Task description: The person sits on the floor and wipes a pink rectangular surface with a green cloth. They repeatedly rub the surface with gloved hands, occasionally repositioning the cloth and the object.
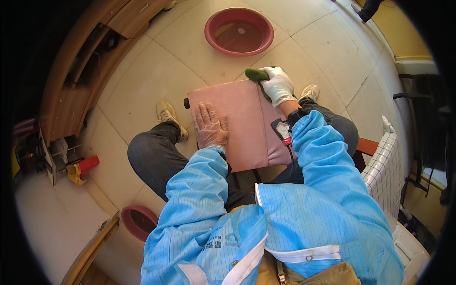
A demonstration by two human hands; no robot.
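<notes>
Between my knees stands a pink, leather-like padded piece (244, 123), with a seam down its right part and a black round end at its far left corner. I cannot tell what piece of furniture it is. My left hand (211, 127), in a clear thin glove, lies flat on its left part with the fingers stretched out. At the far right corner my right hand (278, 86), in a whitish glove, is closed around a green cloth (257, 74). The cloth is bunched against the edge there, and part of it is hidden under the hand.
A red basin (240, 50) with liquid stands on the tiled floor beyond the pink piece. A second basin (138, 223) is at the lower left. Wooden cabinets (71, 107) line the left side. On the right are a white grid rack (384, 166) and a black chair (418, 95).
</notes>
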